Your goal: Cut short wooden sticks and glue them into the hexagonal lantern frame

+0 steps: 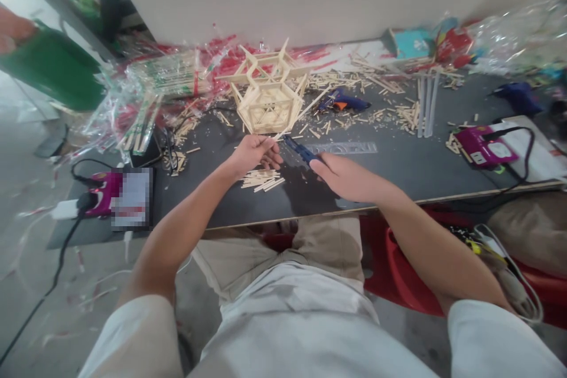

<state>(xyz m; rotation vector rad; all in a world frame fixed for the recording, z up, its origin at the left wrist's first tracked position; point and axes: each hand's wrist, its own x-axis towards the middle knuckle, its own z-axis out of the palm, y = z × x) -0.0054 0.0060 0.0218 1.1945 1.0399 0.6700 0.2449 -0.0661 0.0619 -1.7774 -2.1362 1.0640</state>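
My left hand [254,152] pinches a thin wooden stick [278,137] in front of the wooden stick model [270,103]. The model is a pale, open framework with points sticking up, standing upright on the dark table. Wrapped around the handle of dark blue pliers [300,150], my right hand [339,174] keeps the jaws close to the stick's end. Whether the jaws touch the stick I cannot tell. Just below my left hand lies a pile of short cut sticks [263,181]. A clear plastic ruler [345,147] lies beyond my right hand.
Behind the ruler lies a blue glue gun [343,100] among stick scraps; another glue gun [516,97] is far right. Clear glue sticks [427,105] lie nearby. Purple power strips [485,147] with cables sit at both sides. Packaged sticks [168,74] fill the back left.
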